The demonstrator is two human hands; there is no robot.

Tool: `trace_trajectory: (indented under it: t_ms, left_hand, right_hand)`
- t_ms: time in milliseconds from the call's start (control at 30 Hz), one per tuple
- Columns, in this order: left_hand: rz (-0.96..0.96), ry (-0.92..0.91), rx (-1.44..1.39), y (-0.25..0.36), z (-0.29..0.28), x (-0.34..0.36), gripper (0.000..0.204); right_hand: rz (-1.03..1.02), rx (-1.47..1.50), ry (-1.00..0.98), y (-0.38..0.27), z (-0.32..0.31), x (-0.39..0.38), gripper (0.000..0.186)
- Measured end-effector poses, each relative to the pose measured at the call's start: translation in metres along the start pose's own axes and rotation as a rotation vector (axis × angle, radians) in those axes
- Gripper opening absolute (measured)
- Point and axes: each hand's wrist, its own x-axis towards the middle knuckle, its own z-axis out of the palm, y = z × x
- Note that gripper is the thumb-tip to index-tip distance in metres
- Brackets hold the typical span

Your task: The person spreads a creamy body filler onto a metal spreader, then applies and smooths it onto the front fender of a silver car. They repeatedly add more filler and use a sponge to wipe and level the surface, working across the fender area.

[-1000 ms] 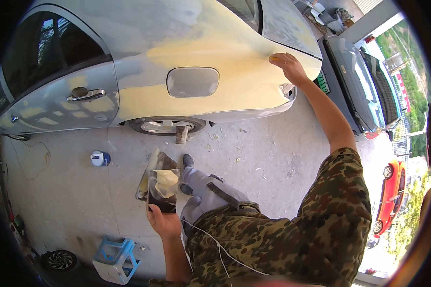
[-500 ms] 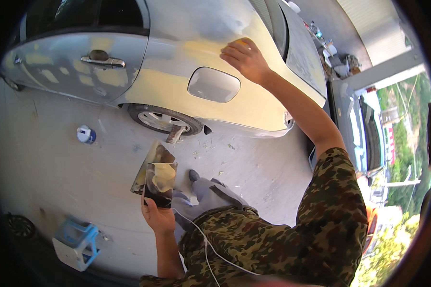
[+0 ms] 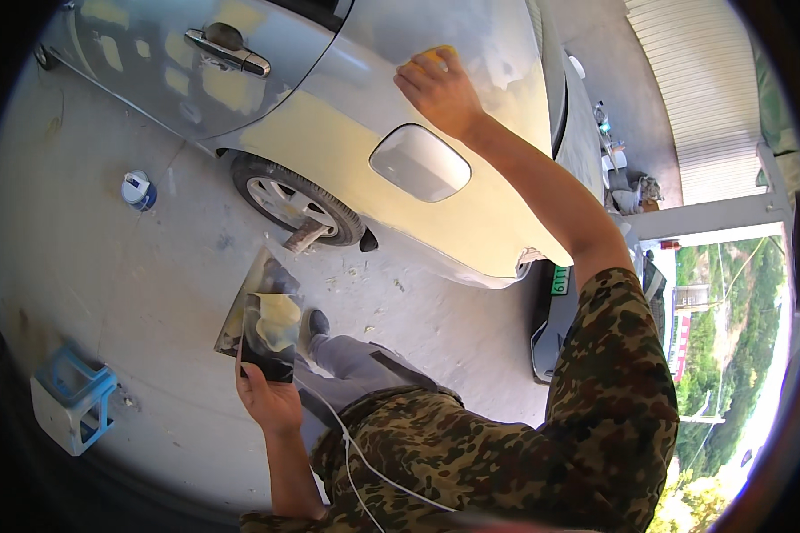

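Observation:
My left hand (image 3: pixel 269 398) grips dark, smeared flat plates (image 3: pixel 249 320), one carrying a heap of pale yellow filler (image 3: pixel 277 322). My right hand (image 3: pixel 436 89) is closed on a small yellow applicator (image 3: pixel 444 55), mostly hidden by the fingers, against the silver car's upper rear panel (image 3: pixel 502 80). Broad pale yellow filler covers the lower panel (image 3: pixel 329 133) around the grey fuel flap (image 3: pixel 420 163). The rear door (image 3: pixel 151 53) has a chrome handle (image 3: pixel 227 51) and yellow patches. Below the panel is the rear wheel (image 3: pixel 286 200).
A blue-and-white can (image 3: pixel 139 190) and a blue-and-white plastic stool (image 3: pixel 71 400) stand on the floor (image 3: pixel 107 266). A block (image 3: pixel 304 235) leans by the wheel. A dark car (image 3: pixel 547 329) stands beyond the bumper; clutter (image 3: pixel 631 191) lies behind the car.
My right hand has moved left from the panel's rear edge to above the fuel flap, along the upper panel. The view has swung, and my left hand with the plates appears slightly further left.

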Motion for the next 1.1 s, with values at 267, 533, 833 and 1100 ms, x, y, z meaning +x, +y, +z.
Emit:
trace_trajectory:
  t_ms: [267, 533, 833, 1100]
  left_hand:
    - [0.023, -0.006, -0.017, -0.009, 0.017, -0.005, 0.056]
    - [0.018, 0.016, -0.027, -0.030, 0.029, -0.020, 0.056]
    - [0.017, -0.027, -0.011, -0.066, 0.056, -0.038, 0.055]
    - [0.000, -0.065, 0.030, -0.120, 0.104, -0.065, 0.056]
  right_hand:
    - [-0.050, -0.073, -0.152, 0.002, -0.003, 0.012, 0.005]
    - [-0.022, -0.057, -0.286, 0.000, -0.012, -0.023, 0.006]
    - [0.027, -0.001, -0.303, 0.016, -0.022, -0.108, 0.008]
    - [0.089, 0.097, -0.226, 0.047, -0.019, -0.213, 0.015]
